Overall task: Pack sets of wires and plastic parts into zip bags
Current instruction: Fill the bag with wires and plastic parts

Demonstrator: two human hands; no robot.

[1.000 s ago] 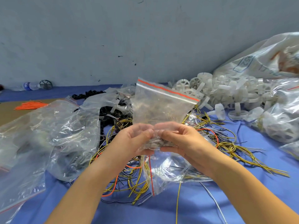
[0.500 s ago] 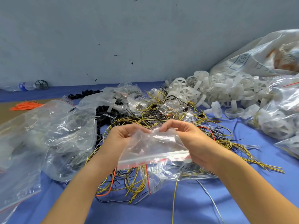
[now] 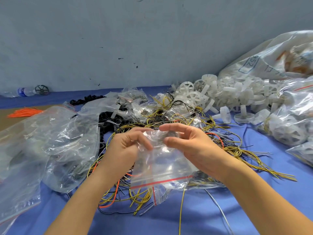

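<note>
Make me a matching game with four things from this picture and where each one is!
Things:
1. small zip bag
2. white plastic wheels
3. orange wires
4. water bottle

Places:
A. lying against the wall
B. held by the left hand and the right hand
C. heaped on the right of the blue cloth
D. on the brown board

Pairs: 1-B, 2-C, 3-D, 4-A
</note>
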